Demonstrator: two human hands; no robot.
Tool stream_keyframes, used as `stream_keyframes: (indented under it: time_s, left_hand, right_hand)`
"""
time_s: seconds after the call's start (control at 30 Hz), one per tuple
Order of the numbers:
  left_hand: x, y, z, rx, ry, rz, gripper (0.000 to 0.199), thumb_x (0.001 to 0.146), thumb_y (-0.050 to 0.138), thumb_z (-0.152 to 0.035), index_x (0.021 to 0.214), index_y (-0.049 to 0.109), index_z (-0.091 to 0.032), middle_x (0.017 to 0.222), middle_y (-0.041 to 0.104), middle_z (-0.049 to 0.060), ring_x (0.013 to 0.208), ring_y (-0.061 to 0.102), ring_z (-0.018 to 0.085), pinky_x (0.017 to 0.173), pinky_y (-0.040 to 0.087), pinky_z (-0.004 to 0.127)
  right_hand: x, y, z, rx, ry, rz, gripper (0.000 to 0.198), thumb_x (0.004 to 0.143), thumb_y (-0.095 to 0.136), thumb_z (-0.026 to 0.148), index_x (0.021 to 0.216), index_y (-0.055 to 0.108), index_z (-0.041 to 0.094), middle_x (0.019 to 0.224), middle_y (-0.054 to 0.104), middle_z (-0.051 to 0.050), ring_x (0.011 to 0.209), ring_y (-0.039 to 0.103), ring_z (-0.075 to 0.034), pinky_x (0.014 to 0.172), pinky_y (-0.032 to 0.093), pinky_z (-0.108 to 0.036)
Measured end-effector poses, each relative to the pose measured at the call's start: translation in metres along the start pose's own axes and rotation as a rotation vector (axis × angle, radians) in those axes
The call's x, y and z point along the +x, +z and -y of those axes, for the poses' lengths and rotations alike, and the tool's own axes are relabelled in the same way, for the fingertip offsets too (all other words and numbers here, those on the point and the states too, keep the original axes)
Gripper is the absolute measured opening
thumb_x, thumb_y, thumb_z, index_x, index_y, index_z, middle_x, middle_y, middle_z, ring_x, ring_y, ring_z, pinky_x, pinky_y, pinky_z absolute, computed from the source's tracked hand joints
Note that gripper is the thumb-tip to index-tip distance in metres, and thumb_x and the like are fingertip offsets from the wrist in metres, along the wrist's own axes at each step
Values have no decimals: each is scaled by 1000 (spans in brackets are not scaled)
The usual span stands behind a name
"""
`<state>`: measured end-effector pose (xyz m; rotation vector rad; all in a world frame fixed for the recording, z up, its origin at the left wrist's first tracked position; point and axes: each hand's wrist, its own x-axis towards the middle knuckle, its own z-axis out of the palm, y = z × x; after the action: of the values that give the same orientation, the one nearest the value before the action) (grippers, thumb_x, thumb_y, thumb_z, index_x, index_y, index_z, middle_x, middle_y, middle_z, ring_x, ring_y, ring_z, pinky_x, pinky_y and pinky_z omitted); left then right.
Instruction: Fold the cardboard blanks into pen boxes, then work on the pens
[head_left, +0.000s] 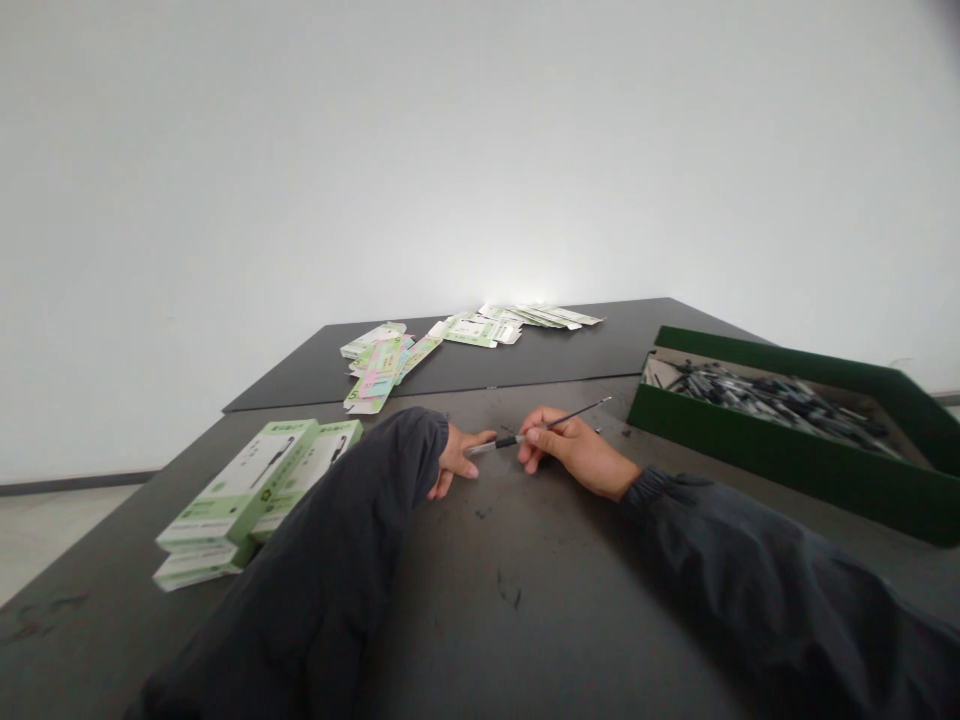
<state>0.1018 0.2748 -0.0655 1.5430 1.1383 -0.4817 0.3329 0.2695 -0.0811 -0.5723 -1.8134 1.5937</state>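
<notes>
My left hand pinches the rear end of a clear pen barrel with a black grip, low over the dark table. From the other side, my right hand closes its thumb and fingers on a thin dark pen refill. The refill's pointed tip sticks out up and to the right. Its other end runs toward the front of the barrel, and my right fingertips cover the spot where the two meet. Whether the refill is inside the barrel I cannot tell.
On the right stands a long green box holding many loose pen parts. Stacked white-and-green pen cartons lie at the left, beside my left sleeve. Flattened cartons are spread toward the back, near a white wall.
</notes>
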Motion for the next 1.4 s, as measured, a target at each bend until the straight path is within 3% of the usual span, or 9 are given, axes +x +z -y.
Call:
stream_keyframes:
  time_s: [0.2,1.23,1.4]
  left_hand:
    - [1,-1,-1,-10,-61,-4,77,86,36,-28,121,-33,-25,50,57,-4,46,60,16,47,48,28]
    - [5,-5,4,16,-10,75,80,86,34,-31,116,-39,-20,53,56,-3,51,61,18,50,49,30]
    - [6,-4,4,21,-38,33,80,86,35,-32,119,-37,-22,54,58,-3,50,61,18,48,49,30]
  right_hand:
    - [0,1,0,6,-2,-5,22,79,45,36,86,47,15,71,60,-4,57,57,-11,57,43,-25]
    - [0,1,1,-5,-4,1,23,79,44,36,87,47,15,72,60,-4,58,57,-12,58,44,-26]
    - [0,1,1,0,-6,-1,22,79,44,35,86,46,15,72,60,-4,57,57,-11,58,44,-26]
